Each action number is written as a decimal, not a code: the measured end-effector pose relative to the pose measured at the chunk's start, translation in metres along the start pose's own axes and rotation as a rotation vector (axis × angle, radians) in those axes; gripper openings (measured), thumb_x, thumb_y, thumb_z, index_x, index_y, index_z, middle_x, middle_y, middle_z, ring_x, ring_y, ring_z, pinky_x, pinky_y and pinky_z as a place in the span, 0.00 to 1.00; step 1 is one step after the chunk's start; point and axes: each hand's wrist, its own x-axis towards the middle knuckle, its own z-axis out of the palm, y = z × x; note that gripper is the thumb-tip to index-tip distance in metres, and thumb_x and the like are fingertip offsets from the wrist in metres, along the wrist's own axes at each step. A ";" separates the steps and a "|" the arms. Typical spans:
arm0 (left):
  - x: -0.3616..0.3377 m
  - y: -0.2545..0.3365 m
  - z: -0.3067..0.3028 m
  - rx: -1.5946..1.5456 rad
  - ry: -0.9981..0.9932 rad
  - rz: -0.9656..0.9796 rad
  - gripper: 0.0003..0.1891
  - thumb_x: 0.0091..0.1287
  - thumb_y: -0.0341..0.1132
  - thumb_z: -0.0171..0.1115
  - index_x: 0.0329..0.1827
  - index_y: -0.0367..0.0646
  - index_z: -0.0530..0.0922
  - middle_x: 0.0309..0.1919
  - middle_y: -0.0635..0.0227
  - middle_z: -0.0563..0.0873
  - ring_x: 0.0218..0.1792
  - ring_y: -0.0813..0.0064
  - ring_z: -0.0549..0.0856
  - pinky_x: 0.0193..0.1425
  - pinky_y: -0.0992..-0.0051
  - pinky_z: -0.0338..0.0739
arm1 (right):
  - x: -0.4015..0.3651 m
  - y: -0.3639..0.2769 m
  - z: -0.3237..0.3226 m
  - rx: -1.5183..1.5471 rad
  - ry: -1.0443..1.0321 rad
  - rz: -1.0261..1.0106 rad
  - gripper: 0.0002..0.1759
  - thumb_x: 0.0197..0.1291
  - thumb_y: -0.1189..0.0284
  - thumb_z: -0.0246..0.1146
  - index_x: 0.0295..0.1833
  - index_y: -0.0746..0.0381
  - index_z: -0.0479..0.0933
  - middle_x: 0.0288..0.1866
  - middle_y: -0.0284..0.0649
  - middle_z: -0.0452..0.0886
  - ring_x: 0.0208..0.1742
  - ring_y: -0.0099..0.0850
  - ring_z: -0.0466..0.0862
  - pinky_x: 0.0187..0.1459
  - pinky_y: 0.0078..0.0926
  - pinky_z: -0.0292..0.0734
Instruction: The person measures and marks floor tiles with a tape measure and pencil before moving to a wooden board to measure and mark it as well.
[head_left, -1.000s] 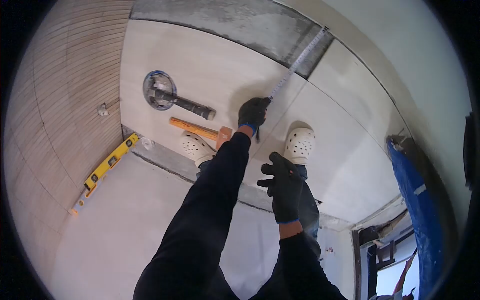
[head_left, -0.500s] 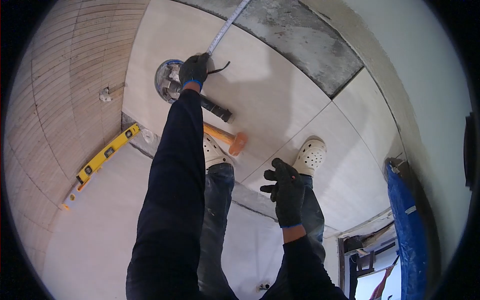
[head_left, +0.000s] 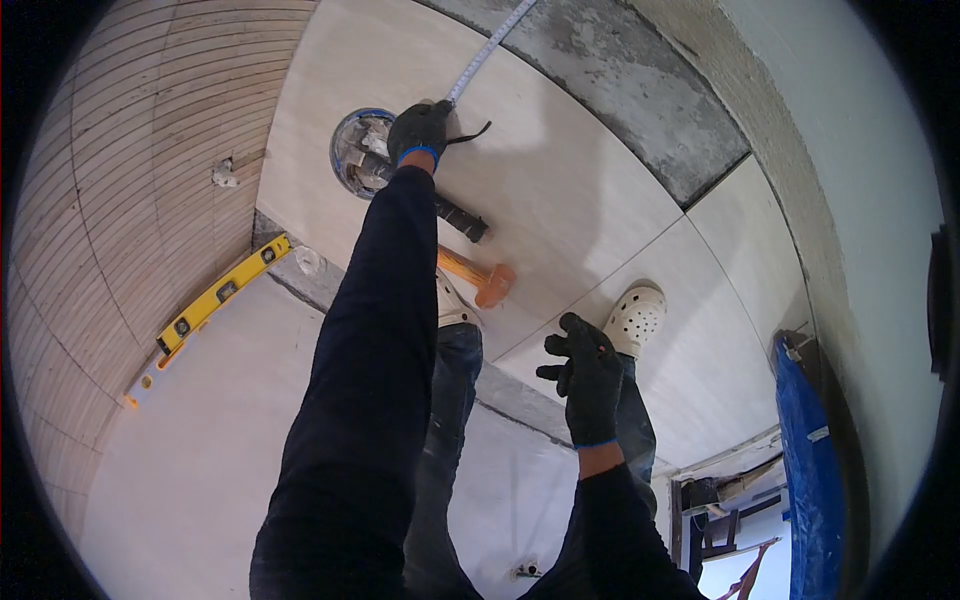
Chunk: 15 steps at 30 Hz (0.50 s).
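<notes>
My left hand (head_left: 419,132), in a dark glove with a blue cuff, is closed round the body of a tape measure; its pale blade (head_left: 490,52) runs up and right over the tile to the top edge. A black strap hangs beside the hand. The hand is next to a round bucket (head_left: 350,155) holding tools, with a black handle (head_left: 461,217) sticking out below. My right hand (head_left: 590,380), gloved too, hovers near the right shoe with its fingers apart and nothing in them. An orange-headed mallet (head_left: 495,286) lies on the tile by my left shoe.
A yellow level (head_left: 224,290) lies along the slatted wall (head_left: 130,190) on the left. Bare grey concrete (head_left: 640,100) shows beyond the large tiles (head_left: 560,200). White shoes (head_left: 636,318) stand on the tile. Blue plastic (head_left: 808,470) leans at the right wall.
The camera view has shifted, so the scene sits slightly further right. My left hand still grips the tape, and my right hand keeps its spread fingers.
</notes>
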 end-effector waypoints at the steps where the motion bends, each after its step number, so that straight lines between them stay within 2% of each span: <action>1: 0.002 0.002 0.001 0.038 0.013 0.022 0.23 0.70 0.56 0.47 0.45 0.49 0.83 0.43 0.53 0.86 0.47 0.48 0.83 0.52 0.54 0.76 | 0.000 0.000 0.000 0.000 -0.001 0.000 0.20 0.66 0.61 0.63 0.55 0.65 0.78 0.35 0.45 0.86 0.17 0.25 0.80 0.19 0.21 0.77; 10: 0.001 0.012 0.000 0.097 0.044 0.001 0.24 0.71 0.56 0.45 0.44 0.48 0.84 0.44 0.53 0.86 0.49 0.49 0.83 0.53 0.54 0.76 | 0.003 0.008 0.000 -0.008 -0.004 0.020 0.19 0.66 0.61 0.63 0.54 0.63 0.79 0.35 0.44 0.86 0.20 0.24 0.81 0.21 0.22 0.79; 12: 0.003 0.010 0.004 0.116 0.037 -0.011 0.24 0.71 0.56 0.45 0.44 0.49 0.84 0.44 0.54 0.86 0.50 0.49 0.83 0.54 0.54 0.76 | 0.001 0.004 0.002 -0.016 0.004 0.025 0.18 0.70 0.63 0.59 0.55 0.66 0.77 0.35 0.45 0.84 0.12 0.20 0.71 0.22 0.24 0.81; 15: 0.004 0.006 0.006 0.162 0.034 0.017 0.23 0.72 0.55 0.44 0.46 0.51 0.84 0.44 0.55 0.86 0.49 0.50 0.83 0.53 0.54 0.76 | 0.003 0.005 0.002 -0.024 -0.005 0.024 0.18 0.70 0.63 0.58 0.56 0.66 0.77 0.35 0.45 0.84 0.13 0.21 0.72 0.22 0.23 0.81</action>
